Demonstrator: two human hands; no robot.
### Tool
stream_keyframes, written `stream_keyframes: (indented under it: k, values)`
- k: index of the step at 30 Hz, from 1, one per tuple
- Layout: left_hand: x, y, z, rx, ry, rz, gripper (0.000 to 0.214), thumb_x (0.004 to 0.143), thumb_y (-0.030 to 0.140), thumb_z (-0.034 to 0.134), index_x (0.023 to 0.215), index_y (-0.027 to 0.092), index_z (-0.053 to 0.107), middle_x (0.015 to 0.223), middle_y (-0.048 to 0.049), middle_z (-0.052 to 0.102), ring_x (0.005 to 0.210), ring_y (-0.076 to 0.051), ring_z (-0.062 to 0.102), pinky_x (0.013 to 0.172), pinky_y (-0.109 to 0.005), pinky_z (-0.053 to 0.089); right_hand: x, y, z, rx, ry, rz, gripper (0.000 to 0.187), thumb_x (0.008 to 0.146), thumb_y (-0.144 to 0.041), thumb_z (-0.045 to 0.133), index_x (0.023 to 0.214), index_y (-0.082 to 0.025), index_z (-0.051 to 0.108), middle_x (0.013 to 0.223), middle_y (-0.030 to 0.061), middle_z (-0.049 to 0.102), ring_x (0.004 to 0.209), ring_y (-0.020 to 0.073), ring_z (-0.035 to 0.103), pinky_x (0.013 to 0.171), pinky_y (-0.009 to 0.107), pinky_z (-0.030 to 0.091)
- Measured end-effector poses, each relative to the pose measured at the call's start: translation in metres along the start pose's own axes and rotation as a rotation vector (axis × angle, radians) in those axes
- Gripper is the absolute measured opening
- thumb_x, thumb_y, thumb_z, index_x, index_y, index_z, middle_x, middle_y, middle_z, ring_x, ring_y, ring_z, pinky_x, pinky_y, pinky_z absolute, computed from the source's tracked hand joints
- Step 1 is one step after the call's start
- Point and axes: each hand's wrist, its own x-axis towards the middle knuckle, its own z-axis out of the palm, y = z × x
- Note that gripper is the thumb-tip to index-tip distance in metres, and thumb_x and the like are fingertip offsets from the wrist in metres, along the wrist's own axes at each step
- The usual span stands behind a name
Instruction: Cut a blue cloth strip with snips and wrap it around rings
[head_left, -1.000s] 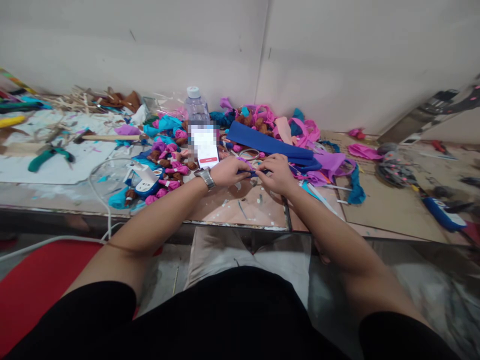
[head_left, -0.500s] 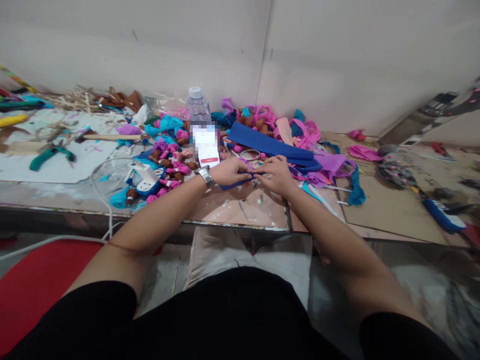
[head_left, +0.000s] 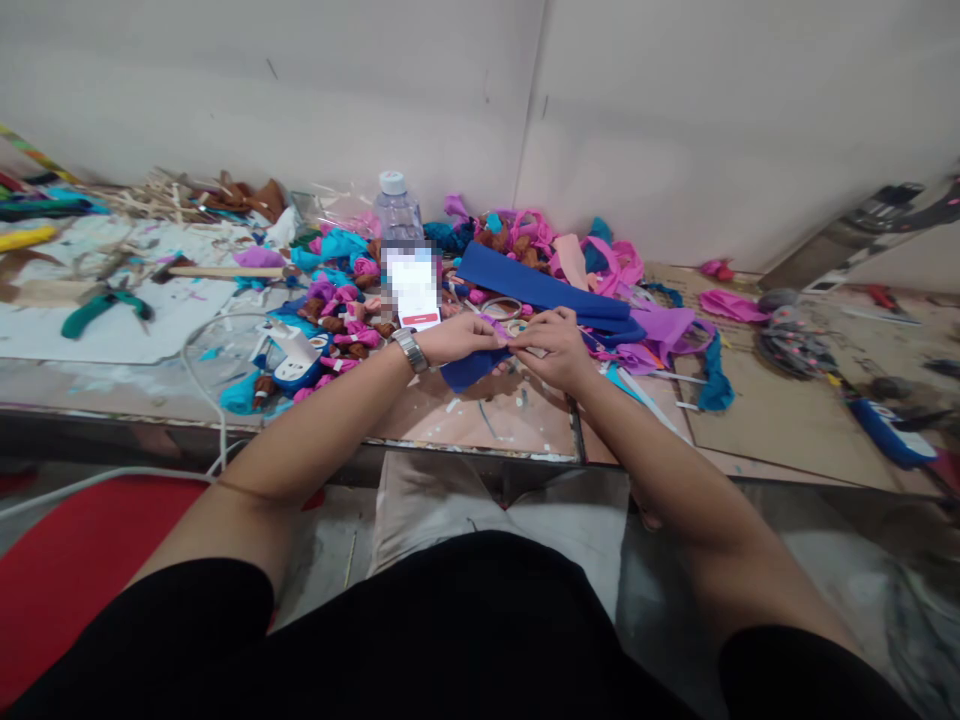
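A small piece of dark blue fabric (head_left: 471, 371) hangs from between my hands, just above the table's front part. My left hand (head_left: 459, 340), with a metal watch on its wrist, pinches its upper edge. Against the same edge, the fingertips of my right hand (head_left: 553, 350) are closed and meet the left fingertips. Exactly what lies between the right fingers is hard to see. Behind the hands lie a pale ring (head_left: 502, 308) and a long folded strip of blue fabric (head_left: 544, 285). A lit phone (head_left: 415, 290) stands just beyond my left hand.
Bundled colourful fabric pieces (head_left: 349, 315) cover the middle of the table. A water bottle (head_left: 397, 210) stands behind the phone. Leftward are a power strip (head_left: 300, 368), a hammer (head_left: 225, 271) and green pliers (head_left: 105, 312). Cardboard (head_left: 780, 410) and a blue-handled tool (head_left: 889, 432) lie right.
More of the small blue fabric now shows, hanging below my left hand. My left fingers have shifted slightly; the right hand stays in nearly the same place.
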Motion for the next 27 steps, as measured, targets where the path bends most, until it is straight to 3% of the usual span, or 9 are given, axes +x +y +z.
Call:
stream_keyframes:
  k: [5,14,21,27]
  values:
    - [0.0022,-0.0027,0.0019,-0.078,0.037,-0.041,0.031,0.091,0.043,0.073,0.087,0.014,0.080,0.084,-0.0113,0.082,0.071,-0.019,0.076,0.070,-0.030,0.061,-0.0002,0.0008,-0.0004,0.000,-0.049,0.016,0.019,0.099,-0.042,0.070,0.101,-0.031,0.085,0.097,0.0036,0.083,0.106,0.0277,0.068,0.108,0.053,0.030]
    - [0.0047,-0.0031,0.0007,0.227,0.169,-0.009,0.034,0.089,0.044,0.069,0.079,0.013,0.080,0.075,-0.0068,0.077,0.063,-0.016,0.066,0.058,-0.025,0.048,0.0002,-0.0021,-0.0008,0.011,-0.062,0.023,0.016,0.097,-0.039,0.071,0.098,-0.029,0.083,0.102,0.0032,0.084,0.110,0.0282,0.068,0.107,0.052,0.030]
    - [0.0046,-0.0043,0.0017,0.237,0.178,-0.005,0.039,0.089,0.050,0.068,0.077,0.014,0.078,0.070,-0.0040,0.072,0.059,-0.014,0.059,0.056,-0.026,0.043,0.0010,-0.0052,-0.0018,-0.001,-0.075,0.026,0.016,0.097,-0.039,0.070,0.098,-0.029,0.083,0.102,0.0034,0.084,0.109,0.0290,0.068,0.106,0.052,0.032]
    - [0.0054,-0.0047,0.0010,0.269,0.175,0.000,0.033,0.089,0.042,0.066,0.078,0.013,0.078,0.071,-0.0037,0.072,0.058,-0.012,0.055,0.056,-0.025,0.039,0.0012,-0.0090,-0.0013,-0.009,-0.064,0.005,0.013,0.098,-0.034,0.069,0.097,-0.027,0.081,0.101,0.0024,0.084,0.106,0.0279,0.068,0.105,0.051,0.031]
